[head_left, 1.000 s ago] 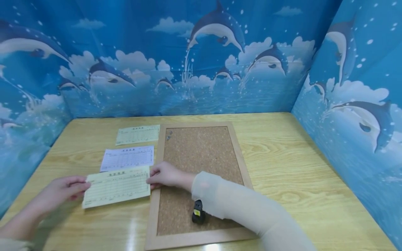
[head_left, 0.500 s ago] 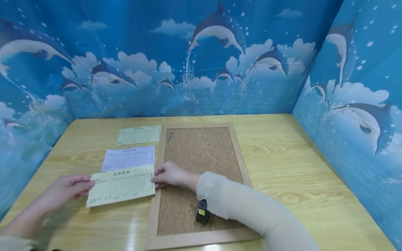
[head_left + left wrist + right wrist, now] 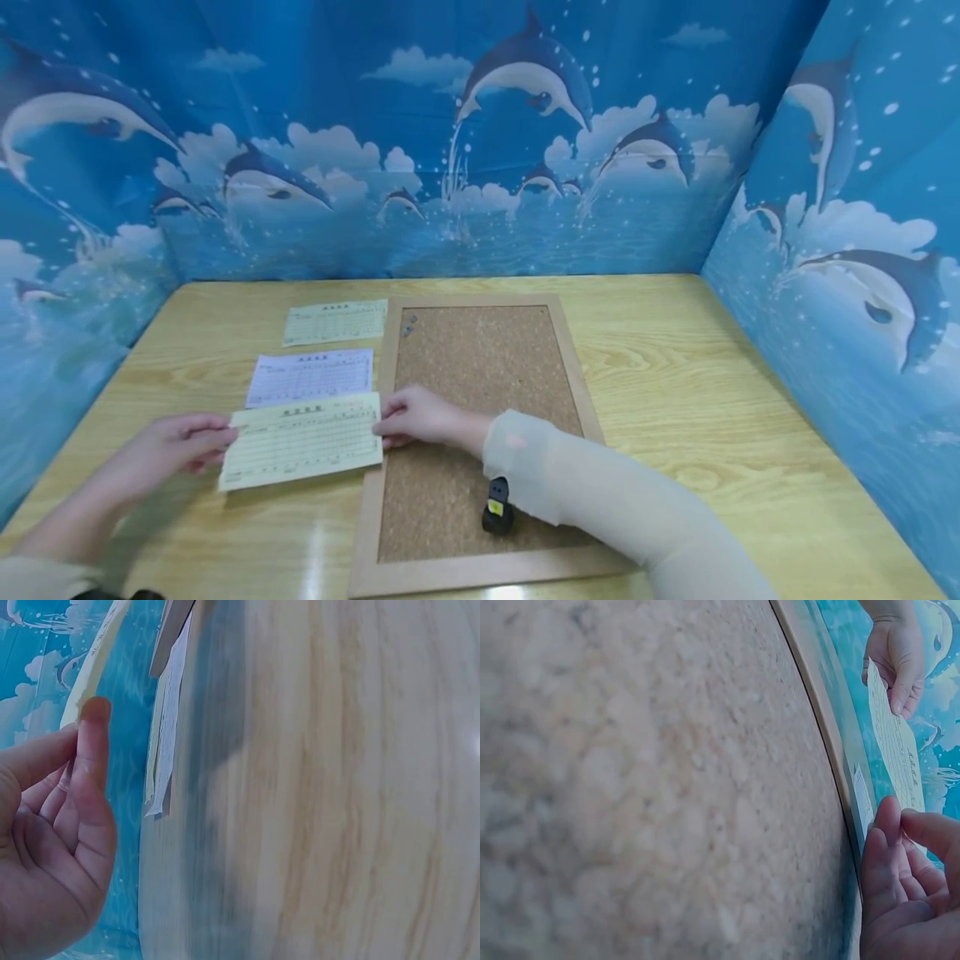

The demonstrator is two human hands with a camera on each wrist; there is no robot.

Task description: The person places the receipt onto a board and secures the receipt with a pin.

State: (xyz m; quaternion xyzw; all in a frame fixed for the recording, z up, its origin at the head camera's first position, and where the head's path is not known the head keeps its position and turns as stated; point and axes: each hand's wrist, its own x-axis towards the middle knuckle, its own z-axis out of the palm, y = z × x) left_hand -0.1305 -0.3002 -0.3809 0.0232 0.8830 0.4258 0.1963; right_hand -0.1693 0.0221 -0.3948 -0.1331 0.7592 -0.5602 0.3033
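Both hands hold a pale yellow printed form slip (image 3: 303,446) by its short ends, in the head view. My left hand (image 3: 161,454) pinches the left end between thumb and fingers; the left wrist view shows the same hand (image 3: 56,825) pinching the slip's edge. At the right end, my right hand (image 3: 422,417) pinches the paper over the left frame of a cork board (image 3: 480,358). In the right wrist view the slip (image 3: 896,746) stretches between the two hands, raised off the table. Behind it lies a white form slip (image 3: 311,375), its front edge partly covered.
A greenish form slip (image 3: 335,323) lies farther back, beside the board. Small pins (image 3: 409,326) sit at the cork's upper left. A black device (image 3: 497,507) is at the right wrist. Dolphin-print curtains (image 3: 450,208) border the wooden table (image 3: 660,375).
The yellow slip has moved rightward with both hands, so its right end now reaches over the board's left frame. The head view has shifted slightly. Both hands keep their pinch.
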